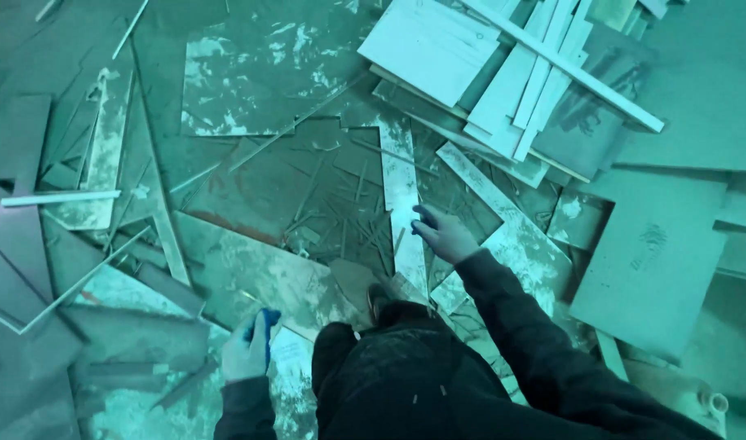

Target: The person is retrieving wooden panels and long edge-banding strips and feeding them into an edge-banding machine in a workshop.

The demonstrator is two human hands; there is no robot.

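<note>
Hands first: right hand is out ahead of the body, gloved, fingers curled down onto the long pale strip. Fingertips touch its right edge about halfway along; whether they have closed round it I cannot tell. Left hand is low and close to the body, fist closed around a small blue thing; kind unclear.

Landmark = that strip. It lies flat on the floor, long axis running straight away from the person, near end by the shoe, far end pointing at the stack of boards. So it lies dead ahead of the right hand and well to the right of the left hand. Right hand is clearly nearer.

Near to far from the strip:
- Just right of it, a second paint-smeared strip lies at an angle, its upper end leaning toward the strip's far end.
- Right again, a large plain panel, flat, apart from both.
- Left of it, a litter of thin splinters on a dark board.
- Further left, narrow battens and offcuts, well apart.
- Beyond its far end, a big smeared sheet to the left and a pile of pale slats to the right, one long lath laid diagonally on top.
</note>
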